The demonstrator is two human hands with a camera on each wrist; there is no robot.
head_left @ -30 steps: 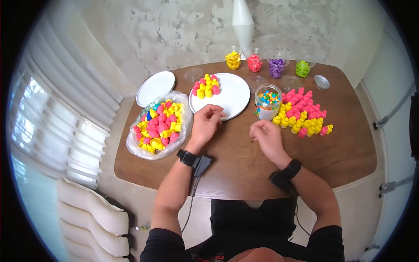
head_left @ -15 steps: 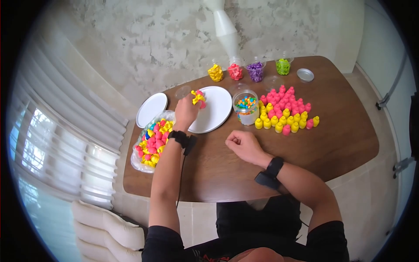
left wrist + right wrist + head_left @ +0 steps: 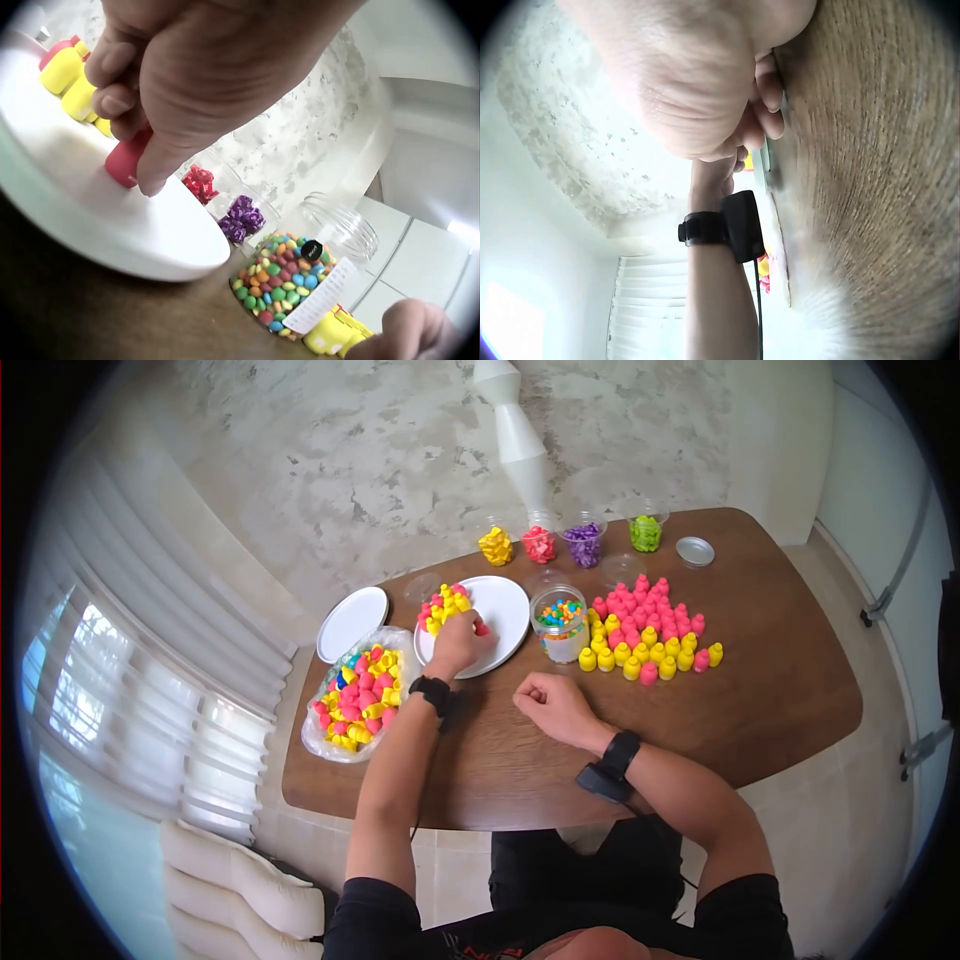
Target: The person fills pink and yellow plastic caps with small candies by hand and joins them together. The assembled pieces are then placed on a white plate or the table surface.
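On the white round plate (image 3: 505, 628) my left hand (image 3: 458, 643) pinches a small pink bottle (image 3: 124, 163) between thumb and fingers; its base is close over the plate. Beyond the knuckles, a cluster of small yellow and pink bottles (image 3: 446, 603) stands on the plate's left part. My right hand (image 3: 555, 705) rests on the table in front of the candy jar (image 3: 562, 630), fingers loosely curled, with nothing visible in it. In the right wrist view its fingers (image 3: 769, 120) hang close to the wood.
A plastic bag (image 3: 350, 745) full of pink and yellow pieces lies left of the plate, near a second white plate (image 3: 352, 622). Rows of pink and yellow bottles (image 3: 655, 635) stand right of the jar. Clear cups with yellow, red, purple (image 3: 583, 545) and green sweets line the back.
My left hand reached into the bottle cluster, then drew back toward me and right over the plate with a pink bottle. My right hand moved left and settled on the table.
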